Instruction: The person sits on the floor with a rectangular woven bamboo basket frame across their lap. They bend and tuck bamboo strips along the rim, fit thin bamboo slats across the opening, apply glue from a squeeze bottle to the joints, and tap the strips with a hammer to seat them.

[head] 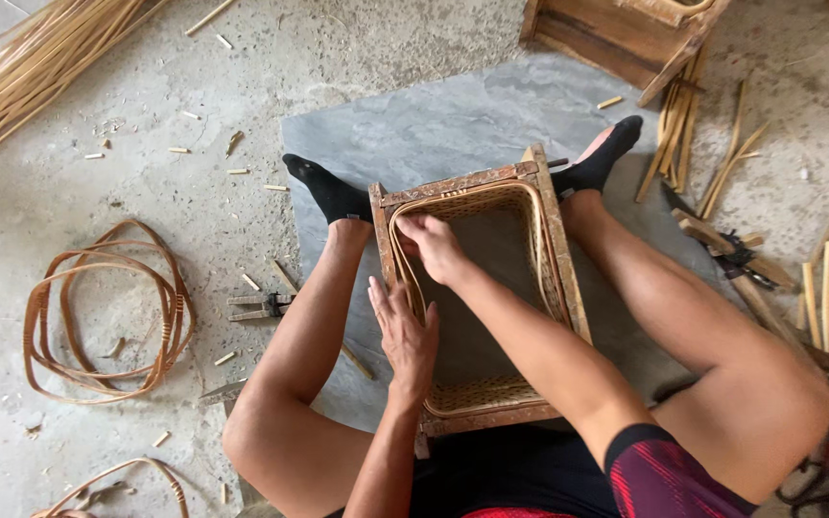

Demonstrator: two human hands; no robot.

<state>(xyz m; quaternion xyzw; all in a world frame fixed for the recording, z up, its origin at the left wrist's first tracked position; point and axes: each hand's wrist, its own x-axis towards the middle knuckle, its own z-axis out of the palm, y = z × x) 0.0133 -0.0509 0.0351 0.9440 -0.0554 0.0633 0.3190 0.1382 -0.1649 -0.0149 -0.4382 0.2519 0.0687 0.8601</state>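
Observation:
A rectangular wooden frame [560, 259] stands between my legs on a grey mat [443, 129], with a woven cane basket [477, 393] fitted inside it. My right hand [432, 245] reaches across to the far left corner of the frame and pinches the cane rim strip [537, 230] there. My left hand [403, 331] lies flat on the left side of the frame, its fingers pressing the rim strip against the wood. My feet in black socks brace the far end of the frame.
Coils of cane strip [103, 312] lie on the concrete floor at left. A bundle of long canes [21, 72] is at top left. Pliers [261, 307] lie by my left leg. Wooden sticks and tools [750, 259] lie at right, a wooden box [616, 34] beyond.

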